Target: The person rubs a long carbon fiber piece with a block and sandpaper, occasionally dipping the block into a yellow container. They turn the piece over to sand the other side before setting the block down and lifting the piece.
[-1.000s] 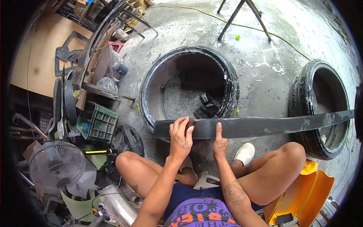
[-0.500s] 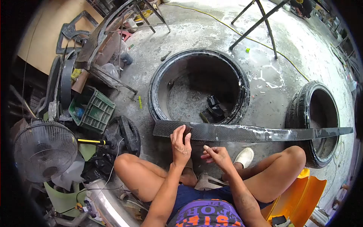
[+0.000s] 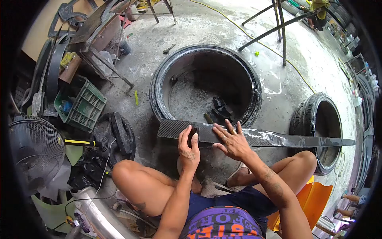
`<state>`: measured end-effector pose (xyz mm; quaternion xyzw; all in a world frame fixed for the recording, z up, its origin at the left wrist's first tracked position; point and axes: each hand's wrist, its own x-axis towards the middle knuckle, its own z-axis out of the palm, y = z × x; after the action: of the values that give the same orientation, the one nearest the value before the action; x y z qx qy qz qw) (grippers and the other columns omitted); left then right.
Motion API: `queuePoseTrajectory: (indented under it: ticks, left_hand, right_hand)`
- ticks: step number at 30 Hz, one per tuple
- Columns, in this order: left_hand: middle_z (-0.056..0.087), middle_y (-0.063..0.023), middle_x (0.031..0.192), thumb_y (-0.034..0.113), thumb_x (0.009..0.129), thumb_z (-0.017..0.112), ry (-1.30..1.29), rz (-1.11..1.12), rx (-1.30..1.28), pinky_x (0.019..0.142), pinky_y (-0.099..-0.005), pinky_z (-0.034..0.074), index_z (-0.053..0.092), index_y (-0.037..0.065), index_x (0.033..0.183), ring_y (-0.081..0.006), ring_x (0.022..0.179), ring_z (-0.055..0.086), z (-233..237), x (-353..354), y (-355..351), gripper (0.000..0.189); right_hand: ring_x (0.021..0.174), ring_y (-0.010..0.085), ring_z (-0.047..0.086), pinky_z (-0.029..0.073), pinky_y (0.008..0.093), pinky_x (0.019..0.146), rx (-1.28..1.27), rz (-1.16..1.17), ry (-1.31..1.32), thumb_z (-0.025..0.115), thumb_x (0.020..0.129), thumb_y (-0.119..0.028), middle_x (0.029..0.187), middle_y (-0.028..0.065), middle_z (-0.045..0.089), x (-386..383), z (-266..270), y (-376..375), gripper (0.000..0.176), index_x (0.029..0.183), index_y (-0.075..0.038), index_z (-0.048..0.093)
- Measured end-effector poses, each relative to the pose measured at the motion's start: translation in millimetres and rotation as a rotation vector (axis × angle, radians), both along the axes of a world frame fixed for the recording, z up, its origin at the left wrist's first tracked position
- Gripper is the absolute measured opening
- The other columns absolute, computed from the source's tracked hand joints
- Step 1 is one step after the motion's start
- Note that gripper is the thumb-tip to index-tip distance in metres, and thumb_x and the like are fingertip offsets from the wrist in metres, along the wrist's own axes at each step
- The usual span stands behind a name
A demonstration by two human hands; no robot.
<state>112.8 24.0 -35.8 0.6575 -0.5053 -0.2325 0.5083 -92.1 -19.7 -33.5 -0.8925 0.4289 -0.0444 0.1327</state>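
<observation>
At the large tire's (image 3: 156, 85) near rim, the left hand (image 3: 188, 153) is pinching 1 small dark block (image 3: 195, 130), fingers slightly parted, against the long strip (image 3: 286, 140) (woven-looking) lying there; rightward, the right hand (image 3: 234, 144) is touching it, fingers spread wide.

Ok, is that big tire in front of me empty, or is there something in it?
Not empty: black pieces lie inside the big tire, toward the side nearest the long strip.

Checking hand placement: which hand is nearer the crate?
Left. The left hand is at the strip near its crate-side end; the right hand is farther along it, away from the crate.
</observation>
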Motion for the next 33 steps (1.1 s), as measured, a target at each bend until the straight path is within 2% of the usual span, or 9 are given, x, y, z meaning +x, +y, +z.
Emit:
queuePoseTrajectory:
  ticks: [4,6,10,14,18,22,27,30,33]
  left_hand:
    - [0.064,-0.019,0.124,0.021,0.101,0.062,-0.038,-0.011,-0.027,0.101,-0.038,0.047,0.062,-0.004,0.128,-0.0316,0.115,0.062,-2,2,0,0.037]
    - [0.064,-0.0187,0.123,0.021,0.1,0.062,0.019,-0.01,-0.018,0.101,-0.0383,0.048,0.062,-0.004,0.127,-0.0319,0.114,0.062,-6,2,1,0.037]
    - [0.065,-0.0184,0.123,0.02,0.1,0.062,-0.022,-0.029,-0.031,0.101,-0.0381,0.048,0.062,-0.003,0.127,-0.0315,0.114,0.063,5,2,-2,0.036]
    - [0.065,-0.0174,0.125,0.018,0.1,0.063,0.09,-0.034,0.007,0.1,-0.0353,0.047,0.062,-0.005,0.129,-0.0264,0.115,0.062,14,0,-6,0.037]
    - [0.064,-0.0151,0.124,0.018,0.101,0.062,0.099,-0.073,0.028,0.096,-0.0333,0.049,0.062,-0.003,0.129,-0.0245,0.111,0.063,31,1,-13,0.035]
    - [0.066,-0.014,0.121,0.02,0.101,0.062,0.053,-0.087,0.043,0.096,-0.0321,0.048,0.062,-0.004,0.129,-0.0219,0.109,0.063,52,1,-24,0.037]
    - [0.067,-0.0119,0.121,0.021,0.102,0.062,0.141,-0.182,0.062,0.099,-0.0296,0.045,0.062,-0.005,0.13,-0.0169,0.11,0.06,81,-15,-35,0.038]
    - [0.066,-0.011,0.123,0.017,0.101,0.063,0.202,-0.251,0.098,0.1,-0.0294,0.045,0.062,-0.005,0.13,-0.0158,0.11,0.06,88,-35,-44,0.036]
    - [0.066,-0.0066,0.119,0.015,0.102,0.062,0.525,-0.38,0.201,0.094,-0.0251,0.049,0.06,-0.004,0.132,-0.0117,0.104,0.062,82,-71,-60,0.036]
  right_hand:
    - [0.153,0.0353,0.021,0.008,0.0666,0.12,0.073,-0.2,0.036,0.042,0.1,-0.061,0.16,0.0076,0.04,-22,9,-8,0.074,0.153,-0.01,0.041]
    - [0.152,0.0363,0.024,0.014,0.0598,0.122,0.072,-0.322,0.049,0.05,0.101,-0.053,0.158,0.0115,0.041,-47,38,-11,0.068,0.153,-0.009,0.041]
    - [0.139,0.0315,0.047,0.034,0.0402,0.117,-0.05,-0.657,-0.421,0.058,0.099,-0.018,0.148,0.0185,0.052,-150,116,16,0.046,0.142,-0.002,0.053]
    - [0.119,0.0233,0.061,0.045,0.0357,0.105,-0.326,-1.051,-0.792,0.047,0.107,-0.024,0.126,0.0135,0.065,-294,130,116,0.037,0.128,0.001,0.064]
    - [0.082,0.014,0.067,0.053,0.0271,0.07,-0.23,-1.629,-0.855,0.054,0.105,-0.043,0.089,0.0075,0.067,-420,30,277,0.043,0.105,-0.003,0.068]
    - [0.058,0.0114,0.059,0.044,0.024,0.051,0.157,-1.931,-1.024,0.058,0.101,-0.049,0.072,0.0007,0.066,-413,-80,355,0.041,0.093,-0.01,0.068]
    - [0.069,0.0154,0.065,0.054,0.0274,0.062,0.88,-1.844,-1.451,0.055,0.103,-0.037,0.083,0.004,0.07,-378,-131,365,0.034,0.1,-0.005,0.069]
    - [0.072,0.0164,0.067,0.055,0.0294,0.065,0.832,-1.94,-1.737,0.054,0.103,-0.032,0.086,0.005,0.071,-382,-171,374,0.032,0.101,-0.004,0.069]
    - [0.076,0.0173,0.068,0.057,0.0315,0.068,0.564,-1.986,-2.093,0.052,0.104,-0.028,0.089,0.006,0.072,-404,-198,398,0.03,0.103,-0.003,0.069]
